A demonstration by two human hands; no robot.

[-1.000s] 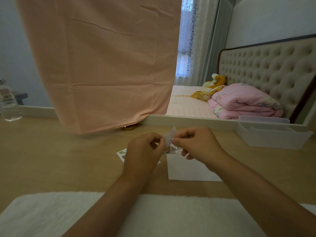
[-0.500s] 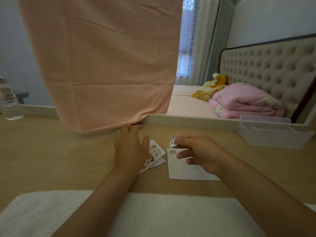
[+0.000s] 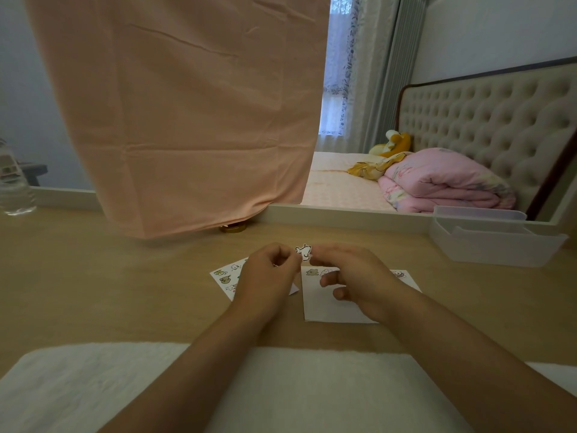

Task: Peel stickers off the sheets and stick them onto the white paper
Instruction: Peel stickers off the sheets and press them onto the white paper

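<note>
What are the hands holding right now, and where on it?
A small white sticker: the right hand pinches its right edge; the left hand touches its lower left edge, grip unclear.

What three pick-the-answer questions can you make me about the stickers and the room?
1. Where is the sheet?
A) left of the paper
B) right of the paper
C) under the paper

2. What colour is the folded blanket?
A) blue
B) pink
C) green

3. What is happening to the peeled sticker?
A) it lies flat on the paper
B) it sits on the sheet
C) fingertips hold it up

Answers:
1 A: the sheet lies to the left of the paper.
2 B: the blanket is plainly pink.
3 C: the left hand and right hand pinch the sticker between them, above the paper's far edge.
</note>
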